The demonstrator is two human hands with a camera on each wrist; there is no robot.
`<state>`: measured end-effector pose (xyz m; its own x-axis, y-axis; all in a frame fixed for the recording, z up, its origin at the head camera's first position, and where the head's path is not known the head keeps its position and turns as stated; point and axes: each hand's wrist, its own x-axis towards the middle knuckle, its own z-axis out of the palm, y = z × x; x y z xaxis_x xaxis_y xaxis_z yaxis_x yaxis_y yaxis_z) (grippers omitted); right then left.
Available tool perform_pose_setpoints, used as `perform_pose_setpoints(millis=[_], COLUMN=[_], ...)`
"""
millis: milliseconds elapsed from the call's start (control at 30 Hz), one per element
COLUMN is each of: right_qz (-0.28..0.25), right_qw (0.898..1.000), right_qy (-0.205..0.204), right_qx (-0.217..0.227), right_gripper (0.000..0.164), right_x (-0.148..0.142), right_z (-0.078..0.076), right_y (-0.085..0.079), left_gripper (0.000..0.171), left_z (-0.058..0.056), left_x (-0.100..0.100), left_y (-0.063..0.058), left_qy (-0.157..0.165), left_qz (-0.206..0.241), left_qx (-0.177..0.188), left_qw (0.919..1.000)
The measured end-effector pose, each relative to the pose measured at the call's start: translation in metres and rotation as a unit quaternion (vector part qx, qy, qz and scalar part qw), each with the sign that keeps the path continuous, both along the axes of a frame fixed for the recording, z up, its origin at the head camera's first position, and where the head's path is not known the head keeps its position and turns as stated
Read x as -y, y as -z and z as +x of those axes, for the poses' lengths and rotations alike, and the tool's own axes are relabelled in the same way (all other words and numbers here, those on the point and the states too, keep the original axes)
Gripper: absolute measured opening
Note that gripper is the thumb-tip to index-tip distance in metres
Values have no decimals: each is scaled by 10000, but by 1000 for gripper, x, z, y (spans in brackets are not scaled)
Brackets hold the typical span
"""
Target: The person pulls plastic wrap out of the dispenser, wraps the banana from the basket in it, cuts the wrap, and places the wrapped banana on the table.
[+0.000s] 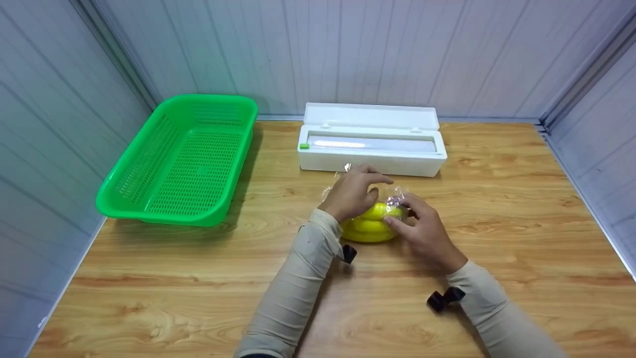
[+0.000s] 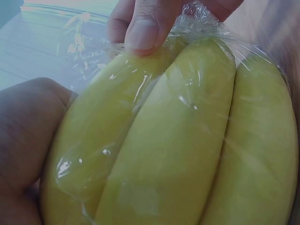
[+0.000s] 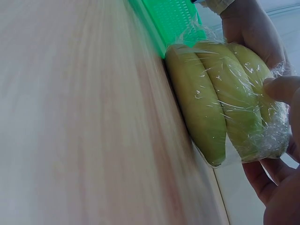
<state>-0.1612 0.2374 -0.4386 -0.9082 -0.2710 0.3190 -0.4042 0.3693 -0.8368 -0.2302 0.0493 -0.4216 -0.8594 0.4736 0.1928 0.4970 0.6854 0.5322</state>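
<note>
A bunch of yellow bananas (image 1: 370,229), covered in clear cling film (image 3: 229,101), lies on the table between the hands. Crinkled film bunches up at both of its ends. With the thumb on top and fingers beneath, my right hand (image 1: 427,231) pinches the right end of the bunch and its film. In the left wrist view that thumb (image 2: 142,35) presses on a banana tip. My left hand (image 1: 350,194) lies along the far left side of the bananas, its index finger stretched out and thumb bent; its other fingers are partly hidden.
Behind the hands stands a white cling film dispenser (image 1: 372,161) with its lid raised and a small green slider at the left. A green plastic basket (image 1: 228,209) sits at the left on the wooden table (image 1: 497,199). Panelled walls (image 1: 318,59) close off the back and sides.
</note>
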Motion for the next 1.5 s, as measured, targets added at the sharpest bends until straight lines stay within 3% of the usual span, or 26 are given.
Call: perform_pose_setpoints(millis=[200, 400, 500, 600, 800, 933, 1100, 1300, 1500], right_qz=[45, 123, 137, 138, 120, 122, -136, -486, -472], right_qw=[10000, 9997, 9991, 9988, 9989, 9991, 9999, 9983, 9980], right_qy=[-10, 2, -26, -26, -56, -120, -5, 235, 292], right_qx=[-16, -215, -405, -479, -446, -386, -41, 236, 290], right_gripper=[42, 37, 33, 32, 34, 36, 40, 54, 55], right_x=[0, -4, -3, 1, 1, -3, -9, -10, -11], right_z=[1, -3, -4, 1, 2, -5, -15, -17, -17], right_y=[0, 10, 11, 2, 1, 12, 31, 34, 33], left_gripper=[32, 27, 25, 21, 15, 15, 15, 16, 15], left_z=[-1, -3, -4, -5, -5, -4, -5, -5, -5], left_x=[-1, 0, 2, 3, 4, 5, 5, 6, 6], left_y=[0, 1, 2, 2, 2, 2, 3, 4, 6], left_qy=[-28, 24, 120, 181, 62, 12, -6, -3, 19], left_qz=[-49, 261, 526, 711, 848, 992, 1215, 1670, 1958], left_qx=[289, 656, 715, 692, 752, 818, 656, 164, -286], left_qw=[9996, 9975, 9960, 9949, 9935, 9917, 9904, 9858, 9802])
